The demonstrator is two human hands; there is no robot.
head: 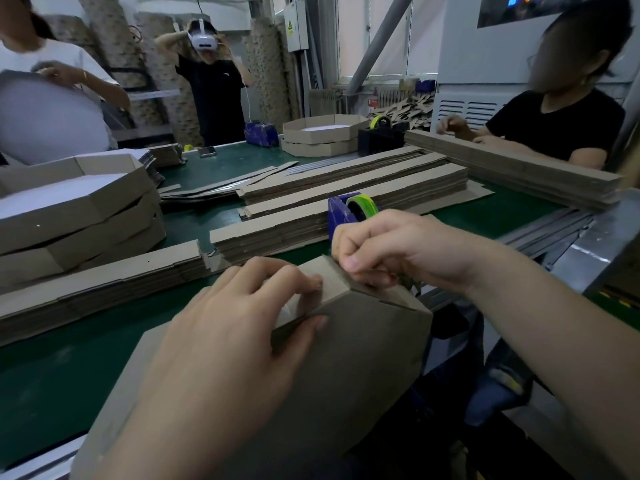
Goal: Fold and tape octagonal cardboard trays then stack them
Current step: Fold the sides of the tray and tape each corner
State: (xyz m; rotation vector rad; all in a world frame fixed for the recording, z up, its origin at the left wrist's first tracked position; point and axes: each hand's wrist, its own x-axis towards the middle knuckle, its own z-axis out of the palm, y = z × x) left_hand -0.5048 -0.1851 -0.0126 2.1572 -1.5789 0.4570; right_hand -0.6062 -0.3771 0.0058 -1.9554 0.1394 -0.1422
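Note:
A brown cardboard tray [363,341] stands tilted on its edge at the near side of the green table, its underside toward me. My left hand [235,323] grips the top corner of its folded wall, fingers over the edge and thumb against the flap. My right hand [391,251] pinches the same wall just to the right, fingers curled over the seam. Whether tape lies under the fingers cannot be made out. Behind my right hand sits a blue tape dispenser [341,211] with a green-yellow roll.
Piles of flat cardboard strips [346,188] cover the green table [52,386]. Finished trays [76,216] are stacked at left, and two more trays [322,136] sit at the back beside a black dispenser [379,138]. Three people stand or sit around the table.

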